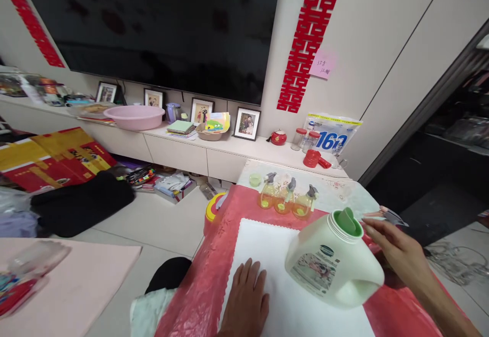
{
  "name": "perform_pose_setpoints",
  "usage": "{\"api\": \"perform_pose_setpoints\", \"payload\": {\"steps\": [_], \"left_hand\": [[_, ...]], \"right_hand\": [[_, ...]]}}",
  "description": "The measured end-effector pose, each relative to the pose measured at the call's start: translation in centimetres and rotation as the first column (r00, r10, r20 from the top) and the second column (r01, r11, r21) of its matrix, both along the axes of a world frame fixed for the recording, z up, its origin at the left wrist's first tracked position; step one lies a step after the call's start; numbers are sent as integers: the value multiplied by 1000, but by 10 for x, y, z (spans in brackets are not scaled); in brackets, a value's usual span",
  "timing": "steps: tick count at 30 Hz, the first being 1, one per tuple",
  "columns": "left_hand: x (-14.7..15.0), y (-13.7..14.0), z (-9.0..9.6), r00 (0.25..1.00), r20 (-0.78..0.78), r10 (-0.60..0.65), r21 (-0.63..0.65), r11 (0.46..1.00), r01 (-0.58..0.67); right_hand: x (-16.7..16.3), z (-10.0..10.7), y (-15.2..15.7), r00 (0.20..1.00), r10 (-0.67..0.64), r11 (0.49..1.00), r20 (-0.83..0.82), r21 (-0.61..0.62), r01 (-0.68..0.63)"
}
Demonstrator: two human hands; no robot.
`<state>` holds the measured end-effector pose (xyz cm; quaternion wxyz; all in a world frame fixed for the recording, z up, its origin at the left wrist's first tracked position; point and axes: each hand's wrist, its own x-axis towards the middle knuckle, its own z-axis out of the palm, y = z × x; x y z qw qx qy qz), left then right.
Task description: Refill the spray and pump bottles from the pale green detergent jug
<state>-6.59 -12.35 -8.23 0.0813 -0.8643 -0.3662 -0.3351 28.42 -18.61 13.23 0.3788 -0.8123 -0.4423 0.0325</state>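
A pale green detergent jug (324, 260) stands on a white sheet with a scalloped edge (263, 235), its mouth uncapped and showing a green spout. My left hand (246, 296) lies flat on the sheet, left of the jug, fingers stretched out and holding nothing. Beside the jug's neck, on its right, is my right hand (401, 253) with fingers extended; whether it touches the jug I cannot tell. Behind the sheet stand several small spray bottles (282, 202) with grey heads and yellowish liquid at the bottom. A small green cup (255, 179) sits to their left.
Red plastic (214, 255) covers the table. A grey-bladed object (393, 216) lies past my right hand. Along the wall, a white cabinet (175, 146) bears a pink basin (133, 118), framed photos, jars and a bag. A yellow-and-red container (211, 212) stands left of the table.
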Motion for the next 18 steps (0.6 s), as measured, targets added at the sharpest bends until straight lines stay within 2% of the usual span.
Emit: {"api": "perform_pose_setpoints", "payload": {"steps": [4, 9, 12, 15, 18], "left_hand": [[1, 0, 0, 1000, 23, -4, 7, 1000, 4], [6, 5, -3, 996, 91, 4, 72, 997, -11], [8, 11, -13, 996, 92, -2, 149, 989, -12], [9, 16, -31, 996, 88, -13, 182, 983, -4], [10, 19, -45, 997, 71, 11, 133, 991, -20]], "right_hand": [[11, 21, 77, 984, 168, 969, -58, -172, -176], [0, 25, 149, 976, 187, 873, -113, -437, -218], [-10, 19, 169, 976, 182, 806, -116, -551, -216], [-14, 13, 174, 980, 177, 754, -90, -627, -194], [-8, 18, 169, 985, 171, 764, -21, -628, -146]]}}
